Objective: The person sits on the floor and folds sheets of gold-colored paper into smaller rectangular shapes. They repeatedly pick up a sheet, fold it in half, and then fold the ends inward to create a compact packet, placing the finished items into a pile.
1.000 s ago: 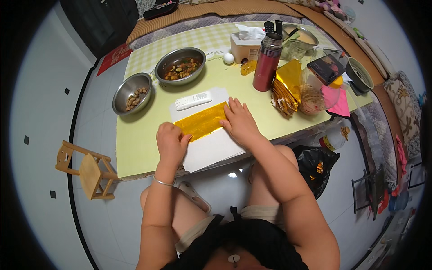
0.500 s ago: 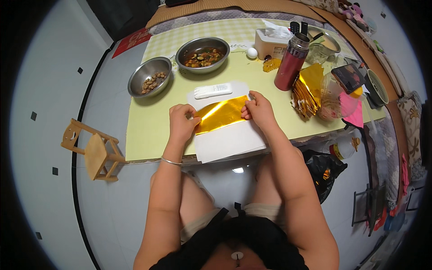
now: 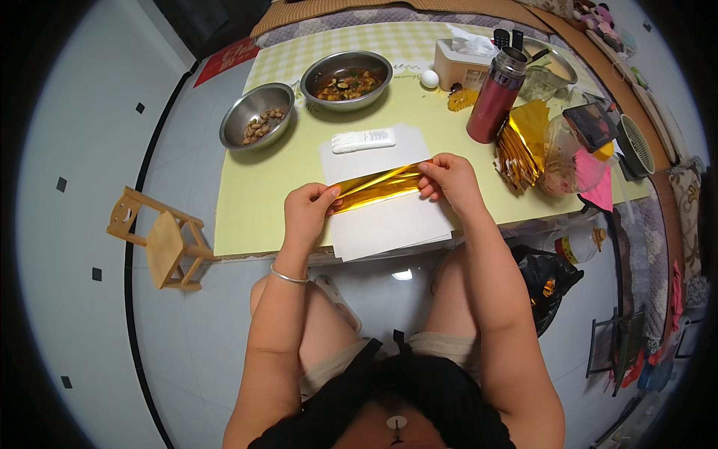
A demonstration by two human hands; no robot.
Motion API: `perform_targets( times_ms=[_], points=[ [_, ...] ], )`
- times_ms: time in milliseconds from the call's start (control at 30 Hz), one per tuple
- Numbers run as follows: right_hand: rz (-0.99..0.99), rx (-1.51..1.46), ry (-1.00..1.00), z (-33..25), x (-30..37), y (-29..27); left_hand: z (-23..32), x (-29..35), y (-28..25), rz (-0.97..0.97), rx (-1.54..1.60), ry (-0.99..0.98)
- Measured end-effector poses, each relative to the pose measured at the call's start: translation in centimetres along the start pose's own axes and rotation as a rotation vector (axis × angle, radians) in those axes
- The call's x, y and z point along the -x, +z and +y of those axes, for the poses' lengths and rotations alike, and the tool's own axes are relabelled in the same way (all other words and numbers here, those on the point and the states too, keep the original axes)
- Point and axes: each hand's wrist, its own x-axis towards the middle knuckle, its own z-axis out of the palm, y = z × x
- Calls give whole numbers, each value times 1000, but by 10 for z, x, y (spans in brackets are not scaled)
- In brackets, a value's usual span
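A shiny gold foil sheet (image 3: 374,191) stretches between my two hands, with its far edge lifted and bent over. My left hand (image 3: 313,208) pinches its left end between thumb and fingers. At the other end, my right hand (image 3: 449,179) grips the foil's right corner. Beneath the foil lies a stack of white paper sheets (image 3: 389,228), reaching to the table's near edge. On the paper's far part rests a flat white plastic object (image 3: 363,141) with small print.
Steel bowls stand far left: one with nuts (image 3: 258,116), one with food in liquid (image 3: 348,86). To the right are a red thermos (image 3: 493,101), a fanned gold foil stack (image 3: 523,142), a plastic jar with a phone (image 3: 591,127), and a tissue box (image 3: 460,67). A wooden chair (image 3: 166,243) stands left.
The foil lay flatter before; now its far edge is raised and folded toward me. My right hand has closed from a looser hold to a pinch. The view has shifted slightly.
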Motion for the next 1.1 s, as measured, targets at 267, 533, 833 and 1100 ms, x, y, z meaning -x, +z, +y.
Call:
perform_targets(
  times_ms=[267,533,833,1100],
  points=[
    [-3,190,2,7,2,-7,-18,-2,-4,95,-504,336],
    [76,526,-110,7,2,-5,-13,3,0,97,-585,422],
    [194,946,-134,-1,8,3,-9,6,2,48,-736,436],
    [99,1423,-1055,33,18,38,5,13,21,-170,-1174,917]
  ],
)
